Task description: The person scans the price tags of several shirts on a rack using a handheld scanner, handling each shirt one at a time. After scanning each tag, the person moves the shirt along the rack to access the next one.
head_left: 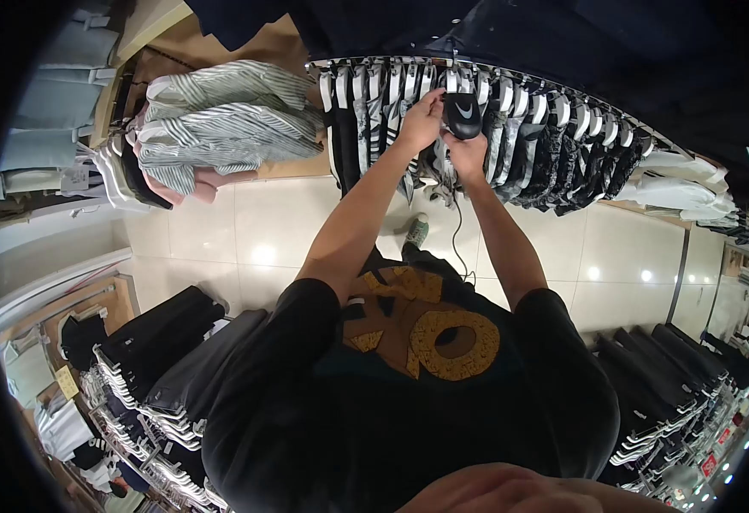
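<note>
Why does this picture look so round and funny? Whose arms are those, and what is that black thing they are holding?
The camera sits on a person's head and looks down, so you see their own black T-shirt and both arms reaching out. Its lens bends everything into a circle.

The person stands in a clothes shop. In front of them is a rail packed with dark and patterned clothes on white hangers. The right hand holds a black scanner with a thin cable hanging from it. The left hand reaches into the clothes right beside the scanner; what its fingers grip is too small to tell.

On the left hang striped shirts. Below, on both sides, are more racks of dark clothes. The floor is shiny pale tiles.
</note>
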`<action>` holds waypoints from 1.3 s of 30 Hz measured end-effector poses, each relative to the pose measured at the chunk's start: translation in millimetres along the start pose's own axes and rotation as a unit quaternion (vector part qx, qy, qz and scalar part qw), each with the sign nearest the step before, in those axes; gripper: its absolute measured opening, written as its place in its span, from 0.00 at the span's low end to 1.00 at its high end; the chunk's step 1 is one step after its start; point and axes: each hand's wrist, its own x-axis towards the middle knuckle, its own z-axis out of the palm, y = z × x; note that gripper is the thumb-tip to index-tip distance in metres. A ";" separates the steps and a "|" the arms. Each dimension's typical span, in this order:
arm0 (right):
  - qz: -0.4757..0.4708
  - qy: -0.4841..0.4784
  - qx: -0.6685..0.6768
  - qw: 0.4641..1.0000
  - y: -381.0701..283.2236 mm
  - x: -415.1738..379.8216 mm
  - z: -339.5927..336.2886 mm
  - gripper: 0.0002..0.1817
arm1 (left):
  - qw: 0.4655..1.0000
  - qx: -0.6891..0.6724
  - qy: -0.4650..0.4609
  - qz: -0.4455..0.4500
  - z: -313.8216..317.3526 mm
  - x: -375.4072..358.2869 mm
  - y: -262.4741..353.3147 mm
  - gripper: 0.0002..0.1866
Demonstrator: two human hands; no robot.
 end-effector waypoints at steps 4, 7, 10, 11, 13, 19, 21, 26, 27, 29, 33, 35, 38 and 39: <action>-0.010 0.030 -0.115 0.993 39.6 -7.4 3.3 0.12 | 0.997 0.016 0.052 -0.056 -10.4 -8.2 -34.3 0.19; -0.029 0.069 -0.165 0.984 26.5 -19.7 7.6 0.15 | 0.992 0.061 0.097 -0.061 -20.9 -14.5 -71.1 0.18; -0.028 0.123 -0.186 0.975 -4.5 -31.4 22.4 0.17 | 0.987 0.077 0.119 -0.081 -36.5 -20.6 -76.0 0.18; -0.013 0.108 -0.139 0.984 -17.3 -35.2 31.2 0.16 | 0.987 0.077 0.114 -0.085 -39.4 -21.3 -80.2 0.19; -0.036 0.082 -0.125 0.988 -35.7 -35.9 50.1 0.15 | 0.990 0.066 0.108 -0.069 -40.7 -24.2 -88.1 0.22; -0.032 0.055 -0.191 0.980 -0.4 -24.2 103.4 0.15 | 0.975 -0.068 -0.046 -0.206 -41.2 -37.9 -114.6 0.24; -0.007 0.067 -0.168 0.983 -6.2 -23.0 111.5 0.16 | 0.941 -0.202 -0.103 -0.249 -40.1 -44.3 -133.3 0.25; 0.037 0.063 -0.187 0.980 -3.7 -27.0 113.0 0.23 | 0.885 -0.363 -0.108 -0.271 -45.1 -54.6 -119.8 0.26; 0.035 0.051 -0.181 0.982 1.5 -25.5 110.9 0.24 | 0.893 -0.342 -0.116 -0.270 -42.5 -54.4 -124.8 0.26; 0.005 0.059 -0.181 0.982 10.1 -24.8 102.7 0.23 | 0.898 -0.324 -0.139 -0.265 -39.8 -59.1 -134.0 0.27; 0.004 0.039 -0.147 0.988 -10.1 -23.0 81.1 0.20 | 0.869 -0.415 -0.161 -0.218 -53.4 -78.6 -86.2 0.25; -0.007 0.030 -0.117 0.993 -21.8 -24.8 71.2 0.18 | 0.879 -0.401 -0.154 -0.207 -59.3 -89.7 -79.2 0.25; -0.012 0.005 -0.089 0.996 -48.6 -44.5 42.6 0.19 | 0.904 -0.366 -0.121 -0.184 -73.0 -112.4 -44.2 0.24; 0.006 -0.001 -0.096 0.995 -61.5 -55.6 30.4 0.20 | 0.945 -0.270 -0.097 -0.158 -77.7 -120.2 -34.9 0.24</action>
